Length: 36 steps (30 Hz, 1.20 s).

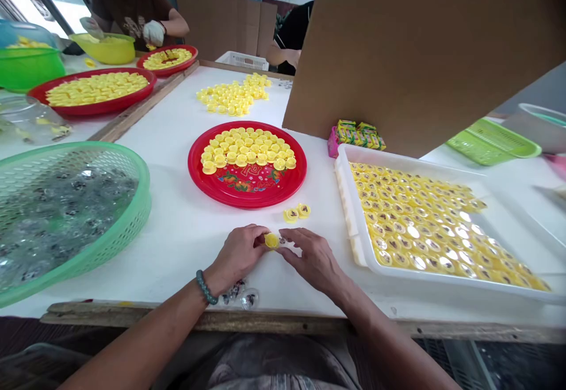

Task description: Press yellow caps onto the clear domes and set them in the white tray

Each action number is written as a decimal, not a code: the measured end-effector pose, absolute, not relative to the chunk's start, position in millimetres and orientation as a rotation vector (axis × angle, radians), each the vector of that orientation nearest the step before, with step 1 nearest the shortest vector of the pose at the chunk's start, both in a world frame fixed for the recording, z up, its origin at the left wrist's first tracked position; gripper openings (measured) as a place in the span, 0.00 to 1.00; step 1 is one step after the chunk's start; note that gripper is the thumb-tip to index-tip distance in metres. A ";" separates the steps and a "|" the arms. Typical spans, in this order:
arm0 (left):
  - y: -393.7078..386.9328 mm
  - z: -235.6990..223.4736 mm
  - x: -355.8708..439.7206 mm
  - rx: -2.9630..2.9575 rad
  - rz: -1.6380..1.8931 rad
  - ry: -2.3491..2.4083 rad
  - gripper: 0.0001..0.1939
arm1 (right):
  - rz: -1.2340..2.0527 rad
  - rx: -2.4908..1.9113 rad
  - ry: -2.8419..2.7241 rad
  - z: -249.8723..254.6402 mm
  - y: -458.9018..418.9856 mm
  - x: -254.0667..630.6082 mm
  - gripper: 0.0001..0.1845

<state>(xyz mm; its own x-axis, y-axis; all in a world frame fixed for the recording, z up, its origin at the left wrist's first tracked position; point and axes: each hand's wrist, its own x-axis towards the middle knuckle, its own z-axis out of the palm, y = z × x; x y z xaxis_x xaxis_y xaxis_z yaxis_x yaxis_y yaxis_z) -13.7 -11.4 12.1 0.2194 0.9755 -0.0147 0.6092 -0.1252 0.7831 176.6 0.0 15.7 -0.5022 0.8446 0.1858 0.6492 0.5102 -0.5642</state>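
My left hand (241,251), with a beaded bracelet (207,287) at its wrist, pinches a small round yellow plastic cup (271,240) between thumb and fingers. Facing it, my right hand (315,257) holds a small clear plastic cover (282,240) with a dark print, partly hidden by the fingers. Just beyond my hands lie a few yellow cups with printed tops (297,212). Several clear domed covers (249,299) rest near the table edge under my left wrist. A red round tray (247,198) farther back bears many plain yellow cups (247,148).
Left stands a green mesh basket (144,201) of clear covers. A white tray (360,248) at right holds rows of covered yellow cups. Behind it rise small packets (360,135) and a large cardboard sheet (411,54). Loose yellow cups (234,95) lie at the back, near two people.
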 end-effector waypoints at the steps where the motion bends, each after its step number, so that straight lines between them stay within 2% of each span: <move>1: -11.5 11.7 -13.7 1.817 0.693 1.473 0.09 | 0.590 -1.235 -2.354 17.7 1.5 174.6 0.16; 8: -10.2 11.1 -14.0 1.752 0.694 1.465 0.08 | 0.569 -1.170 -2.450 16.7 4.1 166.2 0.13; 18: -8.3 2.3 -13.0 1.596 0.751 1.418 0.13 | 0.695 -1.202 -2.360 18.7 9.4 165.3 0.12; 28: -2.9 6.9 -12.9 1.610 0.723 1.369 0.09 | 0.748 -1.163 -2.361 16.0 18.1 169.0 0.16; 36: -0.9 5.8 -13.1 1.633 0.704 1.370 0.08 | 0.759 -1.166 -2.340 19.7 18.5 167.2 0.10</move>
<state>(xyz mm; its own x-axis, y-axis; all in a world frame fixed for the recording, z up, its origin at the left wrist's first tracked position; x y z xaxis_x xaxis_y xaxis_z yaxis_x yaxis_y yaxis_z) -13.1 -0.9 5.8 0.2350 0.9662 -0.1062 0.4764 -0.0193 0.8790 167.2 18.5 19.7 -0.5624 0.8178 0.1217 0.5906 0.5004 -0.6331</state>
